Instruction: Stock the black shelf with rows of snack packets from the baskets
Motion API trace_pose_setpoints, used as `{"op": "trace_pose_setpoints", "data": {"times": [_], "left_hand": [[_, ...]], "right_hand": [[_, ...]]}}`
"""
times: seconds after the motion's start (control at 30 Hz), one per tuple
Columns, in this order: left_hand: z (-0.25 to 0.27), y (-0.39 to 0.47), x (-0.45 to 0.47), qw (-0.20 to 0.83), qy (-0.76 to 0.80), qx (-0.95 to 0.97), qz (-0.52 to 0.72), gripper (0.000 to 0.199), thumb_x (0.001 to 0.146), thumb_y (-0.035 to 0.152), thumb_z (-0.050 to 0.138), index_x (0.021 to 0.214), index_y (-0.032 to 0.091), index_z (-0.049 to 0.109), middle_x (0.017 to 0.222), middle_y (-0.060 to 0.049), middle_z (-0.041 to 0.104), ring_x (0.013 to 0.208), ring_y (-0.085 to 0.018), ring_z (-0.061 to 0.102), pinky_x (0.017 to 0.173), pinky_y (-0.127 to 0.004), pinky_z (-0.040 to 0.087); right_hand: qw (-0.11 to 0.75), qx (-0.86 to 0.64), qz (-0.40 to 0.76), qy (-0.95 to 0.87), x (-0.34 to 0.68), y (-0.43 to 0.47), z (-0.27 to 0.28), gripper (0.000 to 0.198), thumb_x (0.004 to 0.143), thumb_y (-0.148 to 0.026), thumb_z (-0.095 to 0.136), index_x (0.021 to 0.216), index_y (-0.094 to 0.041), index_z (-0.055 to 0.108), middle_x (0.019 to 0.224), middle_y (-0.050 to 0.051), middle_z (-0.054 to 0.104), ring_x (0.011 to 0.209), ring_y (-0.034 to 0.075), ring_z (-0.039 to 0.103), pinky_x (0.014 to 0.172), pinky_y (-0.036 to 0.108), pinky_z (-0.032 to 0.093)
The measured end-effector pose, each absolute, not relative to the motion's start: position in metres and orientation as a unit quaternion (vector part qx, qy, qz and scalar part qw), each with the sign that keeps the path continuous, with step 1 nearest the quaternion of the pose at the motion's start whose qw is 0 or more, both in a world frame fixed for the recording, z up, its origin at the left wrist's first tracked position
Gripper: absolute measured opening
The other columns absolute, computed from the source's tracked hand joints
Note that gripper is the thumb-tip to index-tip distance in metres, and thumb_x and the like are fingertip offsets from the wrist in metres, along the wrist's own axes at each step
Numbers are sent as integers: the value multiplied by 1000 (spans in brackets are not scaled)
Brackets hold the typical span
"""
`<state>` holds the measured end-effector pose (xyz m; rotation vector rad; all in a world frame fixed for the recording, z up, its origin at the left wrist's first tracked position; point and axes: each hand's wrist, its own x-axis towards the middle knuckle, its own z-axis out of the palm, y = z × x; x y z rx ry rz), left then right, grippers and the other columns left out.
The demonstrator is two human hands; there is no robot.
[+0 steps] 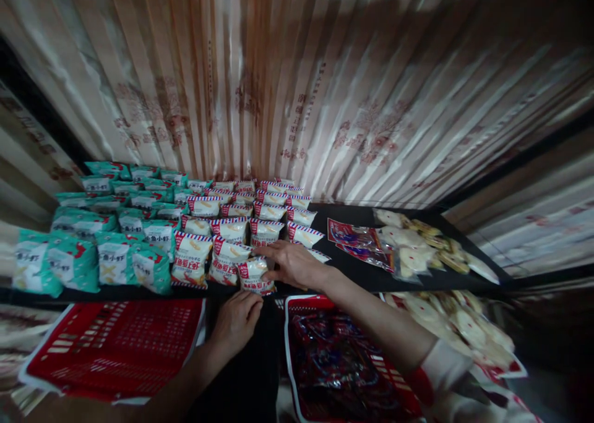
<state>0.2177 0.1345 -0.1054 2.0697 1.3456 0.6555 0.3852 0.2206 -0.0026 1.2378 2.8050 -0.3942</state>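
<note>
A small white snack bag with red lettering stands at the front edge of a dark shelf. My right hand closes on its right side, with a finger reaching behind its top. My left hand sits at the shelf edge with bent fingers pressed together, the fingertips against the bag's lower edge. Directly left is another white bag of the same kind, upright in the front row. More rows of white bags with striped tops stand behind, partly hidden by those in front.
Rows of teal snack bags fill the left. On the right lie red and blue packets and pale vacuum-packed food. Below are a red basket and another basket holding dark packets. A pleated printed curtain hangs behind.
</note>
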Motion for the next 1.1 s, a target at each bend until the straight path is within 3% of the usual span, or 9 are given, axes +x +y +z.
{"op": "trace_pose_setpoints", "data": {"times": [0.13,0.37,0.83,1.1], "left_hand": [[-104,132,214,286,491,781,261,24,89,19,38,83,21,61,84,-2,66,82,-14,61,76,-26,47],[-118,129,205,295,534,730,306,24,88,24,39,85,21,63,84,-2,67,80,-15,62,74,-25,48],[-137,136,201,314,558,689,340,24,85,24,41,92,21,64,89,-3,67,86,-15,63,79,-27,49],[-143,141,199,348,592,615,388,31,85,28,42,112,20,56,93,-5,67,85,-16,64,77,-30,51]], "right_hand": [[27,436,-122,891,385,213,-3,58,82,-29,62,135,-21,42,110,12,64,99,22,62,79,28,46],[20,481,-104,870,397,217,11,44,83,-36,60,123,-19,56,106,10,66,97,23,63,80,29,46],[50,532,-66,843,383,217,1,31,88,-34,52,113,-17,56,98,10,65,93,21,61,75,25,42],[67,562,-38,824,377,216,-3,32,89,-34,47,116,-19,54,101,9,65,94,23,62,73,27,43]]}}
